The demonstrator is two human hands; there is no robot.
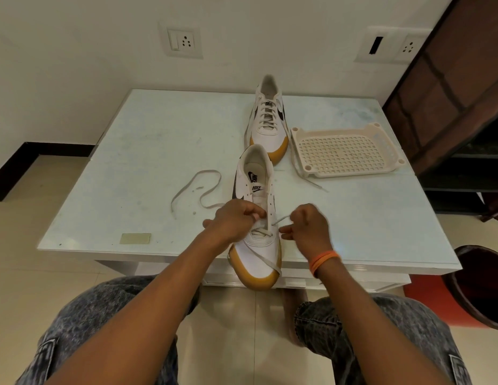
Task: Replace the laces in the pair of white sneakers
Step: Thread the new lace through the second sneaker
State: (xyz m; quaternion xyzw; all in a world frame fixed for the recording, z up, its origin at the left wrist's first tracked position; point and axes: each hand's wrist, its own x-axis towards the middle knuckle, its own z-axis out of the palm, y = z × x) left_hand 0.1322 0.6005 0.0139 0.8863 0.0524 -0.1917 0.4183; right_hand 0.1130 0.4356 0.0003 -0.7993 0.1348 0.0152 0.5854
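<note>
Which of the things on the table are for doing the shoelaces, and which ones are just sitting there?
For the laces:
near sneaker, being laced
far sneaker, already laced
lace over the near toe
loose lace on the table
left hand and right hand, both pinching lace

Just lying about:
plastic tray
tape patch

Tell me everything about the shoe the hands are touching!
The near white leather-looking sneaker has a tan rubbery sole, dark side swoosh and NIKE tongue label. It sits upright on the pale glass-topped table, toe overhanging the near edge. Only the lowest eyelets are laced. The left hand and right hand each pinch its flat off-white lace.
</note>
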